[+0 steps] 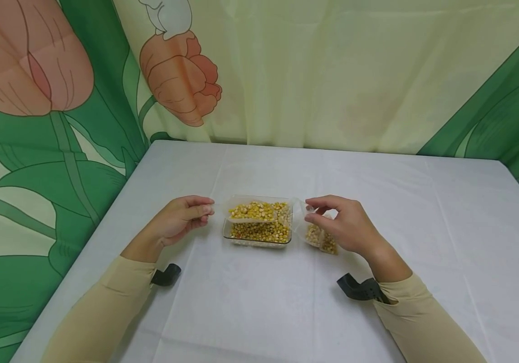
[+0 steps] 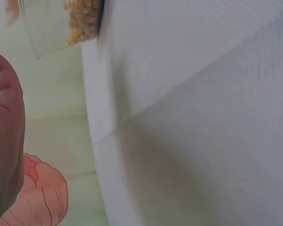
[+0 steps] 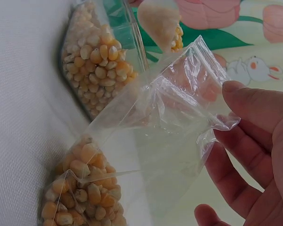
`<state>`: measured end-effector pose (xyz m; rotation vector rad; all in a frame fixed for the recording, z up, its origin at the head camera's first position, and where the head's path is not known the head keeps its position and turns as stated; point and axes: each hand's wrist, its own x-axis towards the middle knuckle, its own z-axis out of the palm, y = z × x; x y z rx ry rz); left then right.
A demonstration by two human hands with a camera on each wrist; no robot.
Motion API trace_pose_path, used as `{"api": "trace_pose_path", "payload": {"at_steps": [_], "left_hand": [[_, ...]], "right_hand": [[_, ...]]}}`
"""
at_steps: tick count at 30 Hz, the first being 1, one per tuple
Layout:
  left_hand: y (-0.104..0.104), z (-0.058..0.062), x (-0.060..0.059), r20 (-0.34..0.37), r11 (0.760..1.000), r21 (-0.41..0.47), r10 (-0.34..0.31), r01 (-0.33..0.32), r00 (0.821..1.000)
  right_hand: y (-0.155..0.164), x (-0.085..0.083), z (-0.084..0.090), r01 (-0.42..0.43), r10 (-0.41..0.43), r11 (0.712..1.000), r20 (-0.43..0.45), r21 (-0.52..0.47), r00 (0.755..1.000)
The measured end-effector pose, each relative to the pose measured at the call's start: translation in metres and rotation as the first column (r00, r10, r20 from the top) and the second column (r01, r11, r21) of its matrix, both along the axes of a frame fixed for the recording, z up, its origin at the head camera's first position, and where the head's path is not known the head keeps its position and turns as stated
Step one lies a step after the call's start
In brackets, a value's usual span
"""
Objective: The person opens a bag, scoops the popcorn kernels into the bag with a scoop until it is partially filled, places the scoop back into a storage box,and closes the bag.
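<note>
A small clear plastic bag (image 1: 259, 212) half full of yellow corn kernels hangs stretched between both hands, just above a shallow transparent tray (image 1: 257, 235) that holds more of the same kernels. The left hand (image 1: 180, 219) pinches the bag's left edge between thumb and curled fingers; the right hand (image 1: 341, 224) pinches its right edge, and the right wrist view shows the thin, wrinkled film (image 3: 179, 117) bunched at the fingertips (image 3: 238, 94) (the plastic is glossy and see-through, empty at that end). Kernels inside sit heaped towards the left and middle of the bag. Under the right hand, just beside the tray, lies another small bag of kernels (image 1: 320, 239) on the cloth.

All of it sits on a table (image 1: 259, 312) covered with a pale bluish-white cloth, faintly creased. Behind and to the sides hangs a curtain (image 1: 332, 75) printed with large orange-pink tulips and green leaves on pale yellow.
</note>
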<state>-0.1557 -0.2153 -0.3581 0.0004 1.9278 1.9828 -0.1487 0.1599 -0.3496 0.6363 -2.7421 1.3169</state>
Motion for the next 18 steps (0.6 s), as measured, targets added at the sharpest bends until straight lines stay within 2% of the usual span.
{"api": "trace_pose_path", "payload": {"at_steps": [18], "left_hand": [[0.025,0.01,-0.002,-0.041,1.0,-0.013,-0.012,0.011,0.999]], "right_hand": [[-0.001,0.0,0.002,-0.004,0.004,1.0,-0.002,-0.001,1.0]]}}
